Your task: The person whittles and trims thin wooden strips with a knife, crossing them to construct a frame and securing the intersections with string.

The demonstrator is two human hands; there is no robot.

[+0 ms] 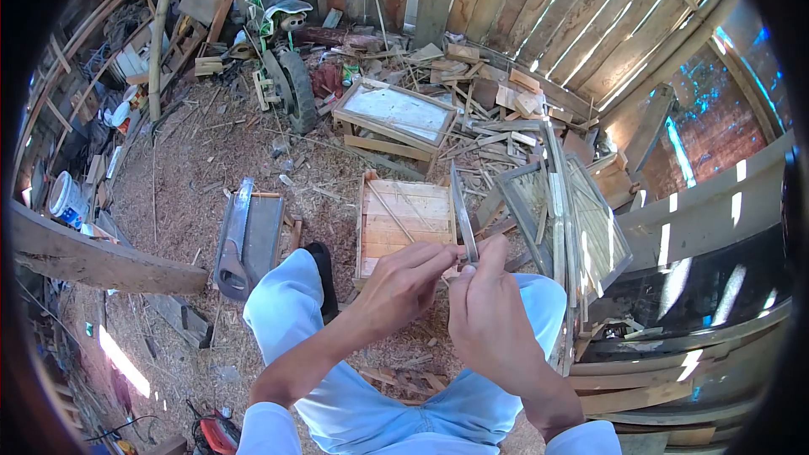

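My right hand point(493, 312) is closed around the low end of a knife, whose long narrow blade point(462, 211) points away from me. Close beside it, my left hand point(404, 282) is closed in a pinch near the blade; what its fingers hold is too small to make out. Both hands are above my lap, between my knees. Just beyond them on the ground lies a shallow wooden box point(383, 232) of pale slats, with thin sticks point(392, 212) across it.
A handsaw point(238, 232) rests on a dark board point(268, 223) at my left. Farther off stand a white-topped wooden frame point(396, 109) and a wheelbarrow point(291, 88). Scrap wood point(506, 101) is heaped by the plank wall. A slatted panel point(581, 219) leans at my right.
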